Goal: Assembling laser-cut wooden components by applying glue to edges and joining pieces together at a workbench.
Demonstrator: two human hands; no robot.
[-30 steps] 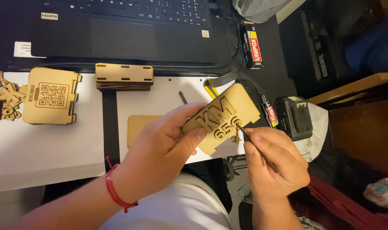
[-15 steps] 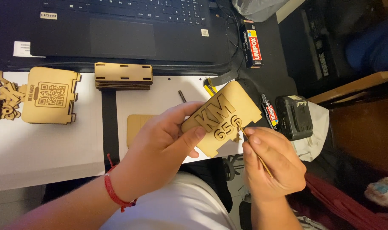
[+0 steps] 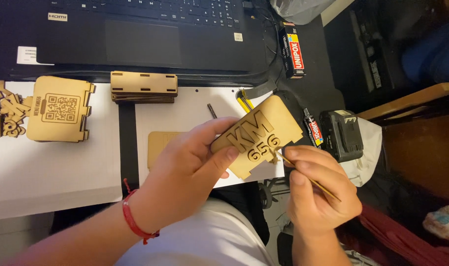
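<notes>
Over white paper sheets [image 3: 47,172], left hand [image 3: 185,172] gripping plywood panel [image 3: 259,135]

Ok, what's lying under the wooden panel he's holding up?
Under the wooden panel held by the left hand lies white paper and a flat wooden piece. A yellow tool pokes out above; its remainder is covered.

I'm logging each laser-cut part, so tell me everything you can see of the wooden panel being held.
The panel is a thin, light tan wooden piece, roughly rectangular, with a notched lower edge and raised cut-out characters on its face. It is held tilted above the white sheet, its face towards the camera. The left hand pinches its left end, thumb on the front. A thin stick in the right hand touches it by the characters.
</notes>
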